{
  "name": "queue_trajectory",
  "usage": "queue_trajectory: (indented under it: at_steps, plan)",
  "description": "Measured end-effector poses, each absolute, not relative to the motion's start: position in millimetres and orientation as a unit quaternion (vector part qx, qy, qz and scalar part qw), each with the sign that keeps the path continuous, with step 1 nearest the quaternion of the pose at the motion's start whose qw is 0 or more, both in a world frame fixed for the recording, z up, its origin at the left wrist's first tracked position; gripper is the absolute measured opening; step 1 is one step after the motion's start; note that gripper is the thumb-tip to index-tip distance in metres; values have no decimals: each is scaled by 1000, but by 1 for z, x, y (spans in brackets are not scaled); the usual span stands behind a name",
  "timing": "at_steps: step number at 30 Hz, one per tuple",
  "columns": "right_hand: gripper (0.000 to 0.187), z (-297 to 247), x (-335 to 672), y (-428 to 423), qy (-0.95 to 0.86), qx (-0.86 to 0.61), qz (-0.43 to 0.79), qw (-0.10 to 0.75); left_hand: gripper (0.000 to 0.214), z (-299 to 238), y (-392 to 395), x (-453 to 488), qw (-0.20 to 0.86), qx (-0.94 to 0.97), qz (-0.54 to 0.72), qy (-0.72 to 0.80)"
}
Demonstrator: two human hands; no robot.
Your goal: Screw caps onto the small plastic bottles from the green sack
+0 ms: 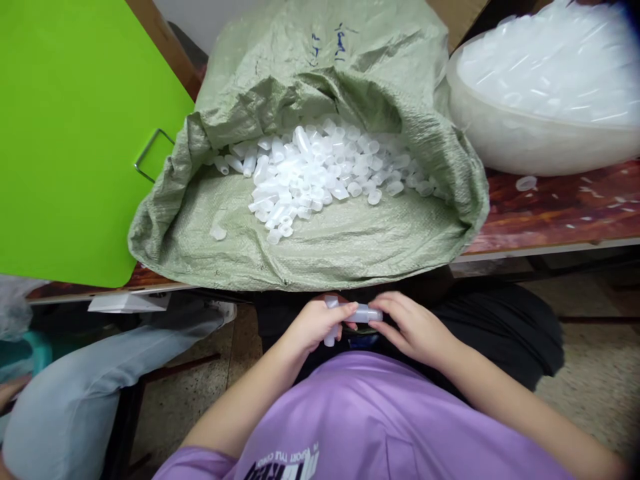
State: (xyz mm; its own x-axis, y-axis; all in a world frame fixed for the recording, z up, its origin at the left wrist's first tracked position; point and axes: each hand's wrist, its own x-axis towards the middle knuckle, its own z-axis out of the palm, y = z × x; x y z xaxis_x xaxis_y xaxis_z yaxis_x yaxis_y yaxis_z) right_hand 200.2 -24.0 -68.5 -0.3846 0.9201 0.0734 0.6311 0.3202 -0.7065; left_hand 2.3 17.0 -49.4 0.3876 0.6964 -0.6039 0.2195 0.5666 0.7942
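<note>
Above my lap, my left hand (315, 325) is closed around translucent white plastic pieces. One, a short plastic tube (331, 339), sticks out below its fingers. Another plastic tube (363, 313) lies crosswise, pointing right from that hand. Its right end is pinched between the thumb and fingers of my right hand (411, 327); whether that end is a separate cap, I cannot tell. In front of both hands, an open green woven sack (320, 257) lies on its side with a heap of small translucent plastic pieces (305, 173) in its mouth.
A large bowl (540, 143) heaped with clear plastic pieces stands at the right on the red-brown table (555, 220). One loose piece (526, 183) lies beside it. A bright green board (75, 147) with a metal handle is at the left. Another person's leg (85, 393) is at lower left.
</note>
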Motion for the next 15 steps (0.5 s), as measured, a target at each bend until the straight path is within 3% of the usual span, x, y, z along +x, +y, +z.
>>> queue_trajectory:
  at_steps: [3, 9, 12, 15]
  plan:
    - [18, -69, 198, -23, -787, -470, 328, 229, 36, -51, 16, 0, 720, 423, 163, 526]
    - [23, -91, 185, -19, -668, -546, 422, 277, 27, -53, 21, 7, 665, 453, 192, 562]
    - [28, -99, 185, -10, -649, -586, 392, 288, 22, -61, 30, 16, 645, 423, 209, 601]
    - [40, -86, 197, -3, -660, -642, 325, 217, 21, -71, 41, 22, 657, 369, 239, 612]
